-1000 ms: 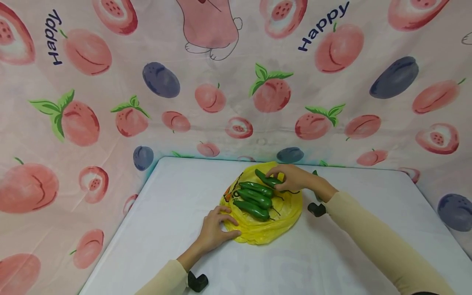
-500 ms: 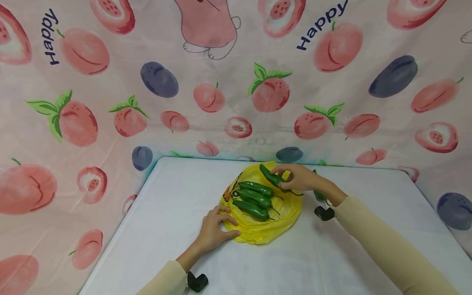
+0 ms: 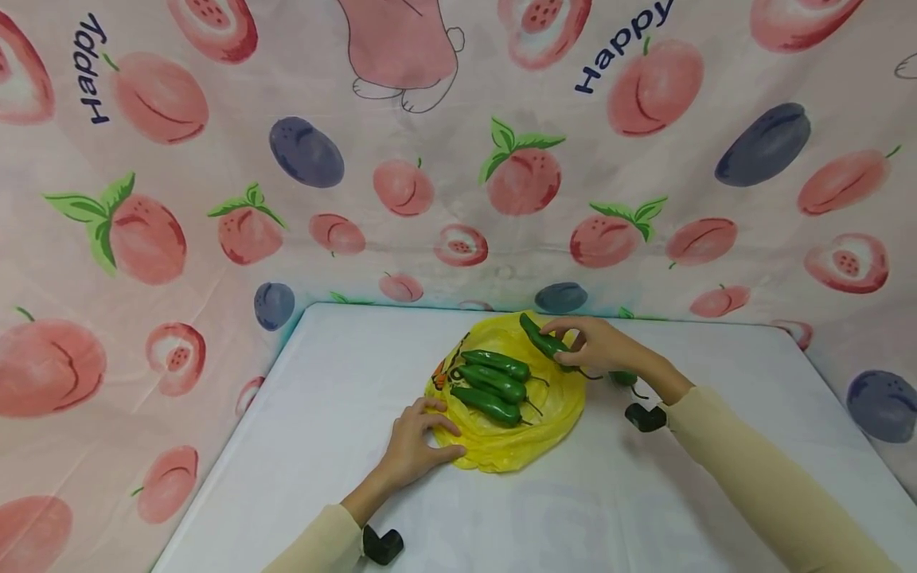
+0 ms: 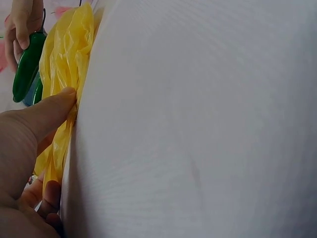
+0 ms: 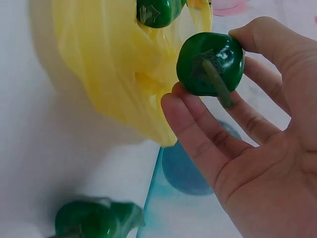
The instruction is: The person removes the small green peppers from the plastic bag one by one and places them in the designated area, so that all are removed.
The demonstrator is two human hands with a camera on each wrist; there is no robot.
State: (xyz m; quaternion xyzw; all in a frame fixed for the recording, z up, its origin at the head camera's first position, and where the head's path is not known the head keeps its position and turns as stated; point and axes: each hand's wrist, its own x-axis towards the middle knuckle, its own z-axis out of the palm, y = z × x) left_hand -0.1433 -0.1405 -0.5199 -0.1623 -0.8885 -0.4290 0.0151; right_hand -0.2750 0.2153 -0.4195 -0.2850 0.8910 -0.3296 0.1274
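Three glossy green chili peppers (image 3: 494, 383) lie side by side on a spread yellow plastic bag (image 3: 552, 430). Another green chili pepper (image 3: 542, 337) is pinched between the thumb and fingers of my right hand (image 3: 598, 346) over the bag's far right part. Its stem end faces the camera in the right wrist view, where the pepper (image 5: 210, 64) appears raised beside the bag. My left hand (image 3: 415, 447) holds the bag's near left edge. In the left wrist view, the thumb (image 4: 54, 110) presses the crumpled bag (image 4: 67, 54) while the other fingers curl at its lower end.
To the right of the bag, a further green pepper (image 3: 623, 378) lies on the white tabletop (image 3: 573, 517), partly covered by my right wrist. Dark camera mounts (image 3: 646, 417) sit at both sleeves. Behind the table hangs a fruit-print cloth (image 3: 401, 151).
My right hand has lifted the fourth pepper from beside the others and carried it rightward, away from the row. The left hand keeps its place on the bag.
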